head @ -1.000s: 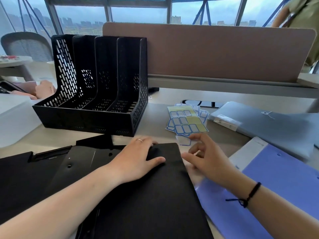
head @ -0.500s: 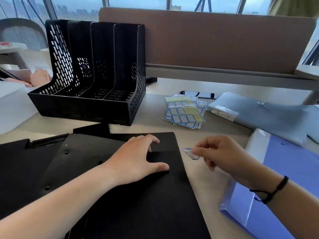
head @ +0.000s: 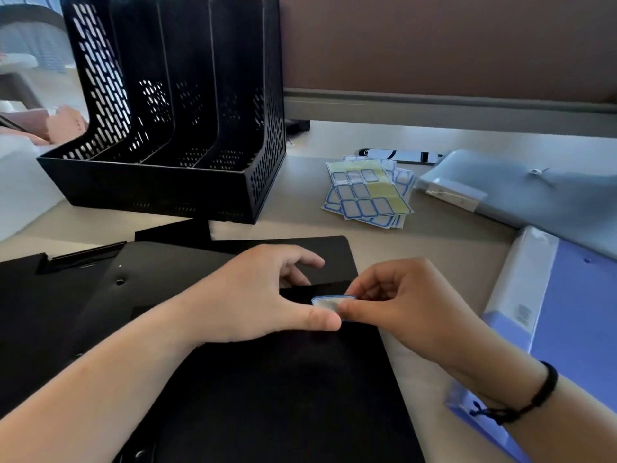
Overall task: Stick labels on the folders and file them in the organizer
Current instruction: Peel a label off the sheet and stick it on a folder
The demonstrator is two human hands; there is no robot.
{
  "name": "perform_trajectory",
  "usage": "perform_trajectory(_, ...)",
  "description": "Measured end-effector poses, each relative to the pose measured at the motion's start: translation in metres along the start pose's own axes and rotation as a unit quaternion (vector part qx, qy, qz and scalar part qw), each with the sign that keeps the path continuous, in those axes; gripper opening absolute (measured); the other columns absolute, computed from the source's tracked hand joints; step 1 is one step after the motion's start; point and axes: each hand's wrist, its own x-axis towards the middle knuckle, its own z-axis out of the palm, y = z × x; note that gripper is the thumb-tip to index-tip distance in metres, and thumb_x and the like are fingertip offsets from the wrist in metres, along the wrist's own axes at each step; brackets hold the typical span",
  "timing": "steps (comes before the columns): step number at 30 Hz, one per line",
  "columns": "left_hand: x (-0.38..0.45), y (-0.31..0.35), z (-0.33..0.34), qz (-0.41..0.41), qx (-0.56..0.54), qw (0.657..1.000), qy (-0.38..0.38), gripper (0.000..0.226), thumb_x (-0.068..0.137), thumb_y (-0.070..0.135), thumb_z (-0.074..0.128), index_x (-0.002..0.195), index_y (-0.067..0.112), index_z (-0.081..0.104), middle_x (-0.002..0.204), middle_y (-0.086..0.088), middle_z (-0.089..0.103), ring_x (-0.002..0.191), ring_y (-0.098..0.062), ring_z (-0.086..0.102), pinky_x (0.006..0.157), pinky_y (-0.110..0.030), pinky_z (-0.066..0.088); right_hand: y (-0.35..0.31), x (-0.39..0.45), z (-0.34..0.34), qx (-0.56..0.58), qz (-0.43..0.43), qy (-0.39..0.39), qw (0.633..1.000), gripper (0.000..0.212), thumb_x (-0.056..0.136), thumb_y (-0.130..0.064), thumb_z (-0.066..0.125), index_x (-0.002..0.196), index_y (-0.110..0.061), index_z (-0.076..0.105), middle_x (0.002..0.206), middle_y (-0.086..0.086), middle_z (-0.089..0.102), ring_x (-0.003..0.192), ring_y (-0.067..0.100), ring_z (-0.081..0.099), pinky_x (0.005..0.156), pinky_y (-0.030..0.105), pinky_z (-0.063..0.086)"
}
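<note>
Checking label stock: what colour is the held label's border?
Blue border on the label, head view.

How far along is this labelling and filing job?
Early on. Done: nothing filed; the organizer slots that show look empty, and some labels are gone from the top label sheet. In hand: the right hand pinches a label over the black folder, which the left hand steadies. Left: pressing it down, labelling the blue folder and grey folder, then filing.
</note>
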Motion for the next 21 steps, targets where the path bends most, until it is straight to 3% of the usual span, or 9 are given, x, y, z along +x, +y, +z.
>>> perform_trajectory(2,0.0005,0.0008,-0.0019,-0.013,-0.015,1.000,-0.004,0.074,0.055,0.070,0.079,0.123,0.047,0.060,0.103,0.022,0.070,0.102,0.012,0.061,0.099,-0.020,0.047,-0.0013,-0.0005,0.0000,-0.003,-0.004,0.000,1.000,0.010,0.075,-0.024,0.086,0.073,-0.024,0.075,0.069,-0.004,0.074,0.067,0.015,0.071,0.068,0.031,0.057)
perform_trajectory(6,0.0030,-0.0004,-0.0004,-0.021,-0.032,0.999,0.000,0.047,0.075,0.043,0.082,0.119,0.041,0.066,0.101,0.018,0.072,0.097,0.002,0.067,0.097,-0.028,0.052,0.0000,0.0004,-0.0008,-0.001,-0.007,0.018,1.000,0.010,0.074,-0.023,0.085,0.072,-0.023,0.075,0.068,-0.002,0.074,0.065,0.020,0.069,0.068,0.038,0.056)
perform_trajectory(9,0.0048,-0.0008,0.0004,-0.024,-0.047,0.999,0.010,0.041,0.079,0.030,0.083,0.117,0.036,0.068,0.099,0.013,0.072,0.094,-0.003,0.069,0.097,-0.030,0.052,-0.0006,0.0007,-0.0013,-0.006,-0.015,0.027,0.999,0.010,0.074,-0.023,0.085,0.073,-0.023,0.075,0.067,-0.002,0.073,0.059,0.013,0.064,0.066,0.038,0.055)
perform_trajectory(14,0.0050,-0.0025,0.0004,-0.025,-0.068,0.997,0.016,0.043,0.074,0.029,0.087,0.113,0.038,0.070,0.098,0.014,0.073,0.096,-0.002,0.069,0.098,-0.031,0.052,-0.0028,0.0011,-0.0020,-0.015,-0.026,0.027,0.999,0.011,0.074,-0.023,0.085,0.072,-0.025,0.075,0.067,-0.003,0.072,0.058,0.012,0.062,0.064,0.040,0.055)
perform_trajectory(19,0.0039,-0.0040,0.0007,-0.023,-0.075,0.997,0.025,0.043,0.073,0.033,0.087,0.112,0.041,0.071,0.096,0.020,0.073,0.096,-0.002,0.069,0.098,-0.034,0.052,-0.0029,0.0009,-0.0016,-0.014,-0.029,0.032,0.999,0.010,0.074,-0.023,0.085,0.073,-0.024,0.076,0.067,-0.002,0.072,0.062,0.023,0.065,0.064,0.041,0.056)
perform_trajectory(21,0.0033,-0.0033,0.0010,-0.023,-0.073,0.997,0.029,0.043,0.072,0.034,0.087,0.112,0.042,0.071,0.096,0.023,0.072,0.096,-0.002,0.068,0.098,-0.033,0.052,-0.0032,0.0009,-0.0015,-0.014,-0.026,0.033,0.999,0.010,0.074,-0.023,0.085,0.072,-0.024,0.076,0.066,-0.003,0.072,0.058,0.017,0.063,0.063,0.038,0.055)
